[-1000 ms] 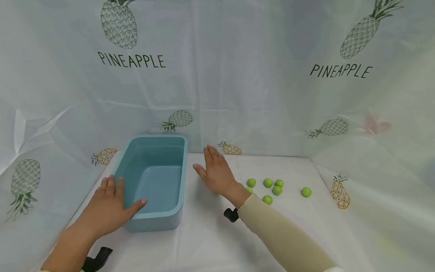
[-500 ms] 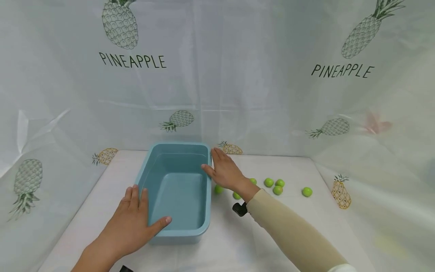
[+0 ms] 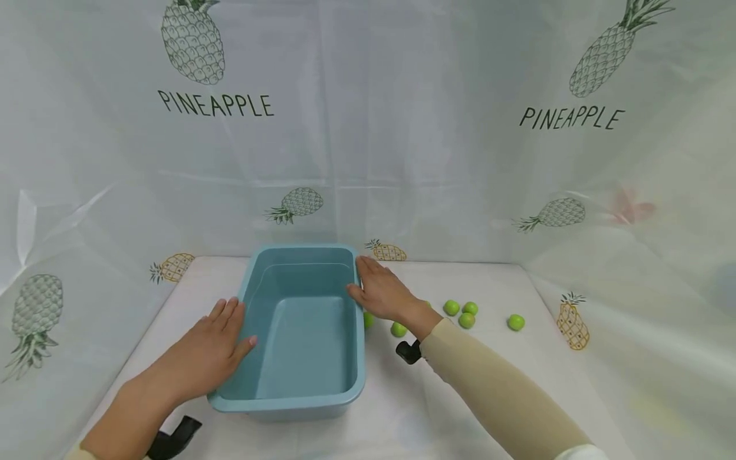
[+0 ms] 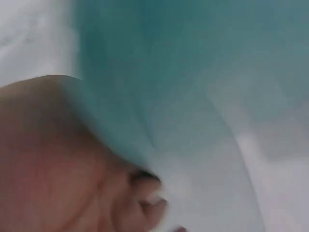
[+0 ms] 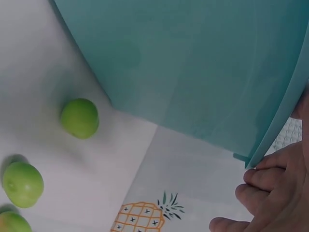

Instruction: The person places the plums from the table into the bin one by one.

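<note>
A blue rectangular plastic basin [image 3: 287, 404] stands on the white-covered table between both hands. Its inside shows no contents. My left hand [image 3: 201, 354] lies along the left rim, fingers straight, with the thumb reaching over the edge; the left wrist view is blurred there. Against the far right part of the rim, my right hand [image 3: 386, 292] presses with its extended fingers. In the right wrist view, those fingertips [image 5: 265, 179] meet the rim's corner beside the basin wall [image 5: 183, 67]. A small round green fruit [image 5: 79, 118] lies close to that wall.
Several more green fruits [image 3: 467, 320] lie right of the basin, partly hidden behind the right forearm. One fruit [image 3: 515, 322] sits apart near the table's right side. A pineapple-print sheet [image 3: 425, 160] hangs behind the table [image 3: 494, 281] and along its sides.
The basin has slid right and slightly nearer, with both hands along its sides. It now stands close to the fruits. In the last half second the left hand has shifted left and a little farther away.
</note>
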{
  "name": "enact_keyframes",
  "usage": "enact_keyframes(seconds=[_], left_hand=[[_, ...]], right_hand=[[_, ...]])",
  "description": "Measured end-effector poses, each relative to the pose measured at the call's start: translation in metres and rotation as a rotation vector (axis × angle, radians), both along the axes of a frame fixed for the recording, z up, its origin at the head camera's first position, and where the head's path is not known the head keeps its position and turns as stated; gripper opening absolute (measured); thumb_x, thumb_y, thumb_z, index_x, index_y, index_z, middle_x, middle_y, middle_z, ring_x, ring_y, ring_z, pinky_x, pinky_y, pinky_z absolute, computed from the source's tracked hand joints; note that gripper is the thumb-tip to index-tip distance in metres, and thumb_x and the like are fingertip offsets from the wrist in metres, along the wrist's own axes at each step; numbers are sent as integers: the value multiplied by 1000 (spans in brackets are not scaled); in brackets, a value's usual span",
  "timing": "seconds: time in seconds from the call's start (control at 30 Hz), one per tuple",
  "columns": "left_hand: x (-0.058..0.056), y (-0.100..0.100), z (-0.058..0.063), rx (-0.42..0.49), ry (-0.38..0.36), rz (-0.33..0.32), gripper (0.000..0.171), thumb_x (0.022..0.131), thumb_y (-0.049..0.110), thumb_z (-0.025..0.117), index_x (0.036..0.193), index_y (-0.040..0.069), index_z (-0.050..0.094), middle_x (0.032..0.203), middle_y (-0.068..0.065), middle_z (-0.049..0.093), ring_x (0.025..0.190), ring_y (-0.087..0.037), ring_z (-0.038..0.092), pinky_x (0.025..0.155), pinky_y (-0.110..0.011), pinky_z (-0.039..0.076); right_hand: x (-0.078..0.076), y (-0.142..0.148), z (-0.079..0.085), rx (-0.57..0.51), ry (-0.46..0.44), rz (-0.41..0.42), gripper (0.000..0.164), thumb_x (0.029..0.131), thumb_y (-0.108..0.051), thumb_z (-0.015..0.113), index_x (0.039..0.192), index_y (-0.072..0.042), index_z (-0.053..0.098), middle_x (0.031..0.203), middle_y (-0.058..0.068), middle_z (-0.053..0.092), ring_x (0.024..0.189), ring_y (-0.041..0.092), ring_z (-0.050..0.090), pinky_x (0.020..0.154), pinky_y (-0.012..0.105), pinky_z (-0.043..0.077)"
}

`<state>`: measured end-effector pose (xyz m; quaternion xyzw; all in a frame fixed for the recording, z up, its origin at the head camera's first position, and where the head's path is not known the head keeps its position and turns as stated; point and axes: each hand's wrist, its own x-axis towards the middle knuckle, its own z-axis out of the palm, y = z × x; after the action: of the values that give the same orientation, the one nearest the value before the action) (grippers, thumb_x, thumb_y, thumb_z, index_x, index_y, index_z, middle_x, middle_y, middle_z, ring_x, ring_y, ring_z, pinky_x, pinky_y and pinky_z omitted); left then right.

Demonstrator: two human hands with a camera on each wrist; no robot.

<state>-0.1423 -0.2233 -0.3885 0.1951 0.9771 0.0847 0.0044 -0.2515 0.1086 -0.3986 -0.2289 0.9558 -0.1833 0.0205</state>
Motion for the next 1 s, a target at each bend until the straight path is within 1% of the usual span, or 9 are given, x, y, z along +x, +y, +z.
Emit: enact_keyframes(seconds=[0.1, 0.2, 0.27, 0.33, 0.4, 0.5, 0.7, 0.9, 1.0], left_hand=[[-22, -8, -2, 7, 21, -14, 72, 109, 34, 57, 157, -16, 34, 164, -37, 31, 152, -60, 27, 115, -78, 32], [-42, -13, -3, 14, 31, -24, 70, 111, 35, 52, 159, -12, 33, 166, -35, 30, 154, -58, 26, 118, -78, 27], [-52, -15, -4, 20, 24, -21, 70, 112, 38, 48, 160, -10, 32, 168, -33, 29, 155, -56, 23, 120, -77, 22], [-59, -16, -6, 22, 16, -11, 70, 113, 40, 47, 162, -8, 31, 169, -31, 27, 157, -54, 21, 122, -77, 17], [-63, -16, -6, 20, 2, 5, 71, 113, 41, 46, 163, -6, 29, 171, -28, 25, 158, -52, 18, 123, -78, 11], [-64, -18, -8, 6, 17, 17, 71, 113, 43, 46, 164, -4, 30, 171, -26, 26, 159, -50, 18, 122, -79, 8], [-62, -23, -9, -6, 52, 29, 71, 113, 47, 42, 164, -1, 31, 171, -23, 29, 160, -47, 18, 121, -81, 2], [-64, -21, -10, 4, 67, 30, 70, 113, 44, 44, 163, -2, 32, 170, -24, 30, 160, -47, 19, 121, -81, 2], [-66, -20, -11, 13, 68, 32, 70, 113, 44, 44, 163, -3, 32, 170, -24, 30, 160, -47, 19, 121, -81, 2]], right_hand=[[-2, 1, 2, 8, -3, -1, 72, 111, -39, 45, 165, 5, 24, 173, 20, 26, 162, 35, 23, 129, 58, 27], [-4, 0, 2, 17, 0, 10, 73, 111, -40, 45, 165, 4, 24, 173, 20, 26, 162, 35, 23, 129, 59, 28], [-4, 0, 2, 16, -2, 16, 73, 111, -41, 46, 165, 4, 25, 173, 20, 27, 162, 35, 23, 129, 59, 28], [-4, 1, 2, 15, -8, 17, 74, 111, -44, 46, 165, 3, 25, 172, 19, 28, 162, 36, 23, 129, 60, 27], [-4, 3, 1, 4, -18, 10, 76, 111, -48, 47, 165, 2, 27, 172, 19, 30, 162, 36, 24, 129, 60, 26], [-3, 6, -1, -12, -34, -6, 79, 110, -53, 47, 165, 1, 29, 172, 18, 31, 161, 36, 26, 130, 58, 26], [-3, 11, -7, -42, -25, -1, 77, 110, -55, 46, 165, -3, 33, 171, 15, 34, 161, 34, 27, 130, 59, 25], [-7, 27, -14, -58, 57, -32, 70, 112, -51, 44, 160, 0, 41, 165, 18, 43, 158, 37, 34, 129, 57, 28], [-12, 39, -25, -28, 117, -67, 65, 111, -47, 50, 157, 0, 46, 161, 18, 50, 154, 38, 40, 127, 55, 32]])
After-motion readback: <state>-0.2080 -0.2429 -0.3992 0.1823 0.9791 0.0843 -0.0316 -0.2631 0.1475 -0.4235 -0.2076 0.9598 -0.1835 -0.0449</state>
